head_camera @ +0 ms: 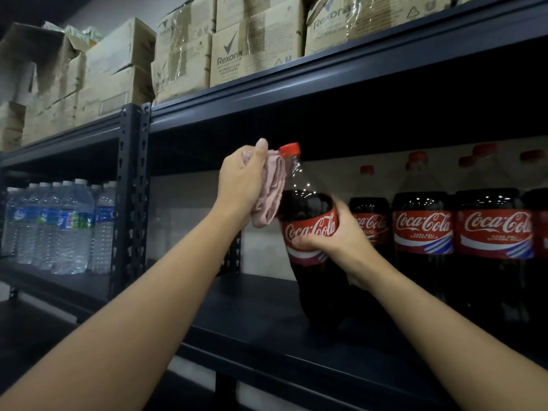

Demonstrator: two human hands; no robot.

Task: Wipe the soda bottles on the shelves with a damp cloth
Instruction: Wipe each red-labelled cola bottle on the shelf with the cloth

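Dim shelf (261, 318) | left fingers (255, 161) clutch cloth (271, 194) | right fingers (302, 241) wrap bottle (308, 226), base shadowed

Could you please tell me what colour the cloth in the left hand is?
The cloth is pale pink, seen in the head view.

Dark blue metal shelving (296, 336) fills the view, its perforated uprights (133, 185) bolted side by side. The top shelf (326, 75) carries brown cardboard boxes (226, 54), some printed Rexona. On the left bay stand clear water bottles (59, 226). Behind the shelves a pale wall (184, 209) shows; the light is dim
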